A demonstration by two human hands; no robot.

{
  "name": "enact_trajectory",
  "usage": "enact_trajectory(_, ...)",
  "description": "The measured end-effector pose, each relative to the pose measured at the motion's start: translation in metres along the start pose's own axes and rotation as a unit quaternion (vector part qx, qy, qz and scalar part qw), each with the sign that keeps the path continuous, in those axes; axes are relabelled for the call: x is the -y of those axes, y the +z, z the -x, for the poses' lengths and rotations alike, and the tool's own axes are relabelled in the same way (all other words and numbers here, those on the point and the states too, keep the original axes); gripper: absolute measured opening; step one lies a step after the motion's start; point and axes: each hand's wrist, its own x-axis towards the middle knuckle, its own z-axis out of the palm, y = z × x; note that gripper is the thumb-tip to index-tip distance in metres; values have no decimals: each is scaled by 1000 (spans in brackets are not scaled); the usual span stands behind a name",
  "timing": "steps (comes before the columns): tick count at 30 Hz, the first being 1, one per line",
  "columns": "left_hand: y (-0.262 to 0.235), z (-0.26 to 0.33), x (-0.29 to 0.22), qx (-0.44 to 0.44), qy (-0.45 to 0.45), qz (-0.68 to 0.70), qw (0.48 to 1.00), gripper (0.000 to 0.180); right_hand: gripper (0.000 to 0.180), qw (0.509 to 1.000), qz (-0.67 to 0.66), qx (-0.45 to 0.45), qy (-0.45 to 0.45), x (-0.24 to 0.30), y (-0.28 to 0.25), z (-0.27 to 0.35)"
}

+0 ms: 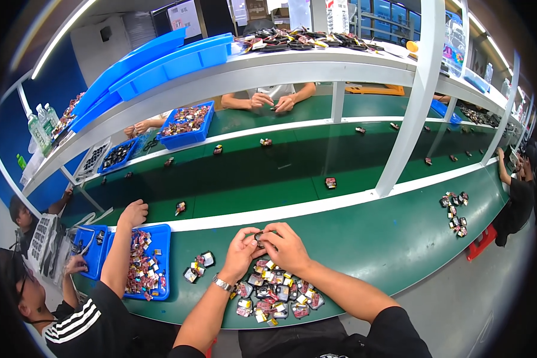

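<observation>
My left hand (242,252) and my right hand (285,246) meet over the green bench. Between their closed fingertips is a small black electronic part (259,237), mostly covered by the fingers. Just below the hands lies a pile of small electronic assemblies (268,292), with black casings, white and yellow blocks and reddish wiring. A few more assemblies (198,267) sit apart, left of my left wrist.
A blue tray (167,262) of assemblies stands at left, with a co-worker's arm (118,256) reaching over it. Beyond a white rail, a green conveyor (238,179) carries spaced assemblies. A white post (409,113) rises at right. Another group (453,213) lies at far right.
</observation>
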Motion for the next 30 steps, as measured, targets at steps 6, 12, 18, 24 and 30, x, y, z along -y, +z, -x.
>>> enact_trajectory(6,0,-2,-2,-7,-6,15,1000,25,21,999,17,-14,-27,6,-1,-2)
enact_trajectory(12,6,0,-7,-8,-17,-9,1000,25,18,998,50,-7,-32,1,4,1)
enact_trajectory(18,3,1,-3,-10,-17,-8,1000,25,19,998,52,-10,-24,2,7,3)
enact_trajectory(24,4,1,-2,-1,-9,-20,1000,24,17,990,103,-35,-87,-2,6,4)
enact_trajectory(30,0,3,0,-19,-6,-11,1000,24,16,980,146,-50,-122,2,8,0)
